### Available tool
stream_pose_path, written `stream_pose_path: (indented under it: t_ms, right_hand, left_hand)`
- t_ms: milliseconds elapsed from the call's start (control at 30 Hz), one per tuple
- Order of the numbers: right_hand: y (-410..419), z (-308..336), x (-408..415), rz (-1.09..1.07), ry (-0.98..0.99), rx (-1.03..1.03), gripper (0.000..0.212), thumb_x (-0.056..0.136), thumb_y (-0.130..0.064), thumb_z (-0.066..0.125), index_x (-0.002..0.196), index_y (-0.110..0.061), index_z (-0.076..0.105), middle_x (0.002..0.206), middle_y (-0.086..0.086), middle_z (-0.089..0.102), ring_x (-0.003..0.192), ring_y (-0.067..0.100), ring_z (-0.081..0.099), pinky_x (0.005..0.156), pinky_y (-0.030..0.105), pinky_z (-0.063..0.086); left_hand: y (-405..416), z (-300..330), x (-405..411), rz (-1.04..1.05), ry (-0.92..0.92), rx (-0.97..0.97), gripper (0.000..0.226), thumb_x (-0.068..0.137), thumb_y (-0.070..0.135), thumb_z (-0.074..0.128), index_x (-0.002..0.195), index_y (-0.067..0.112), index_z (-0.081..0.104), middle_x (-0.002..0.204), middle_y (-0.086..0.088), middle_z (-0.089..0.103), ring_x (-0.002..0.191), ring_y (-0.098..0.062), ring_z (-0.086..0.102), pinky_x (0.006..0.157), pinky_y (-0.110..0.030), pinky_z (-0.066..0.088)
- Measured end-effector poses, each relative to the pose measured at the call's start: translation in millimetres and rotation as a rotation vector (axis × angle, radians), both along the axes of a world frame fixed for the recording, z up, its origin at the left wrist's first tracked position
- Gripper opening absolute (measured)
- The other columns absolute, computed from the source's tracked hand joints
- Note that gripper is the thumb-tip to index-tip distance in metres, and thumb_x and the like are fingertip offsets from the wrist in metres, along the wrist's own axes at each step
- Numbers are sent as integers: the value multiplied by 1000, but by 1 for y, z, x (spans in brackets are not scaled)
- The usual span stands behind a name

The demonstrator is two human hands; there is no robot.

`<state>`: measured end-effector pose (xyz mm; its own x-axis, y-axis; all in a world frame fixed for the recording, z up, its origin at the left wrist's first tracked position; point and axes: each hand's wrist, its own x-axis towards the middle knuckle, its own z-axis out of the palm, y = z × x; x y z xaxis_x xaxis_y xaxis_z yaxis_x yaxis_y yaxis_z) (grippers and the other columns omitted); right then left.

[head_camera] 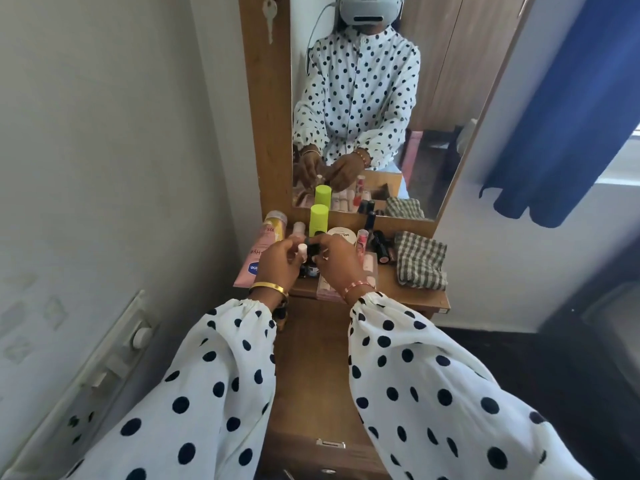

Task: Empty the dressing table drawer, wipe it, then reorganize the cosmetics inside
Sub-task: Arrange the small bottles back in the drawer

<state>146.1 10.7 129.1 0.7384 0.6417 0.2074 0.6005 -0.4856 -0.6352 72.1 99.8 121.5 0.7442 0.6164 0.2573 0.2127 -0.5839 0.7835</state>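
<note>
Both hands meet above the dressing table top (415, 297), which is crowded with cosmetics. My left hand (277, 263) pinches a small white-capped bottle (302, 250). My right hand (341, 261) grips a small black-capped bottle (313, 250) right beside it. Behind them stand a lime green bottle (318, 220), a white round jar (341, 234), a yellow-pink tube (272, 230) and several dark lipsticks (379, 242). A pink flat pack (251, 266) lies at the left. The drawer below is hidden by my sleeves; only the wooden front (311, 375) shows.
A folded green checked cloth (420, 259) lies at the right of the table top. A mirror (363, 98) rises behind. A wall with a switch panel (114, 348) stands close on the left, a blue curtain (568, 116) on the right.
</note>
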Motion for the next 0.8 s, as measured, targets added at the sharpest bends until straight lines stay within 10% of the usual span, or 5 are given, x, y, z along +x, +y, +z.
stream_pose_path:
  t_ms: [433, 600, 800]
  right_hand:
    - [3, 1, 12, 0, -13, -53, 35, 82, 3, 49, 108, -12, 67, 106, 12, 68, 99, 25, 61, 76, 11, 35]
    - [1, 21, 18, -99, -25, 93, 31, 86, 2, 44, 100, -9, 69, 99, 16, 70, 92, 29, 63, 86, 38, 50]
    - [10, 45, 28, 13, -85, -100, 24, 85, -2, 50, 96, -8, 70, 91, 12, 67, 87, 25, 61, 82, 30, 48]
  left_hand:
    - [1, -8, -7, 79, -67, -107, 25, 86, 3, 55, 110, 5, 62, 103, -16, 67, 97, -31, 61, 80, -24, 44]
    - [0, -2, -10, 111, -108, -124, 25, 86, 3, 55, 109, 7, 63, 107, -15, 66, 98, -26, 60, 79, -22, 41]
    - [2, 3, -10, 124, -107, -145, 26, 88, 6, 55, 113, 7, 61, 107, -14, 66, 91, -17, 55, 77, -20, 39]
